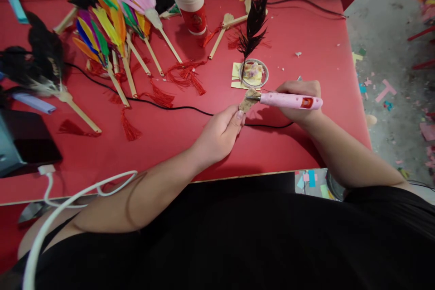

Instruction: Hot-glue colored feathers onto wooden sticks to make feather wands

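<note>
Pink glue gun (291,101) sits right of centre, long axis nearly level, metal nozzle (253,98) pointing left over the tan piece (248,103). My left hand (220,135) pinches that piece, hiding its lower end; my right hand (302,87) grips the gun, fingers mostly unseen.

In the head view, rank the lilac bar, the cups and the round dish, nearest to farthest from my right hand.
From your right hand:
1. Round dish: just left, slightly beyond.
2. Cups: farther left, toward the back.
3. Lilac bar: far left.
</note>
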A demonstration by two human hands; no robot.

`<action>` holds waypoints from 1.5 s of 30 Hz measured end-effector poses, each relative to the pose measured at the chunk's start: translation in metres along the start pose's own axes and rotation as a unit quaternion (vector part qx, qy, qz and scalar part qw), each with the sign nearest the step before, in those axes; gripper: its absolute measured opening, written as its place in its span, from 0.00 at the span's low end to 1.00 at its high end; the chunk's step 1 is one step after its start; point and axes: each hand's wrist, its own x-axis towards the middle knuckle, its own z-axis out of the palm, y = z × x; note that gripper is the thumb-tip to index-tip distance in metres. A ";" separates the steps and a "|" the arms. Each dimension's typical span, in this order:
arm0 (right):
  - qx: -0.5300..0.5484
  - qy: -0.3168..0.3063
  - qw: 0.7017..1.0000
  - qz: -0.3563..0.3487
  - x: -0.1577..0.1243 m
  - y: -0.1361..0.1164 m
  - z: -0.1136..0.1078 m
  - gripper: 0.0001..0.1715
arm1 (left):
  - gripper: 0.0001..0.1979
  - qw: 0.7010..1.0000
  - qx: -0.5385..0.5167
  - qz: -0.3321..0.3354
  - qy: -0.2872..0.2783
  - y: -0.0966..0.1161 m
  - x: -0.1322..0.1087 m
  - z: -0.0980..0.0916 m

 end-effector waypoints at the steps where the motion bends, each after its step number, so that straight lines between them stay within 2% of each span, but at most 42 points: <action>1: 0.007 0.002 1.000 0.006 0.001 -0.002 0.000 0.33 | 0.18 1.000 0.020 0.007 0.005 0.001 0.000 -0.001; 5: 0.027 0.017 0.999 0.016 0.005 -0.008 -0.001 0.38 | 0.17 0.995 0.093 0.023 0.021 0.003 -0.002 -0.003; 14: -0.015 -0.004 0.999 0.044 0.000 -0.005 -0.006 0.36 | 0.15 0.977 0.208 0.041 0.009 0.010 -0.003 -0.009; 17: 0.011 0.018 1.000 0.001 0.005 -0.007 -0.008 0.36 | 0.15 0.970 0.236 0.052 -0.002 0.010 -0.002 -0.011; 20: 0.049 0.054 0.995 -0.064 0.009 -0.010 -0.008 0.31 | 0.15 0.962 0.267 0.060 -0.007 0.010 -0.003 -0.012; 23: 0.069 0.059 0.993 -0.075 0.010 -0.010 -0.008 0.26 | 0.14 0.955 0.290 0.061 -0.006 0.011 -0.002 -0.013; 30: 0.092 -0.002 0.995 -0.029 0.006 -0.001 -0.010 0.23 | 0.14 0.974 0.222 0.052 -0.009 0.004 0.006 -0.012; 36: 0.134 -0.049 0.988 -0.054 0.003 0.000 -0.017 0.11 | 0.15 0.990 0.133 0.052 -0.013 0.000 0.008 -0.011; 41: 0.095 -0.076 0.993 0.009 -0.002 0.009 -0.017 0.22 | 0.16 0.992 0.108 0.065 -0.001 -0.002 0.008 -0.011; 45: 0.061 -0.056 0.996 0.016 -0.003 0.011 -0.013 0.19 | 0.16 0.991 0.116 0.064 0.001 -0.003 0.009 -0.011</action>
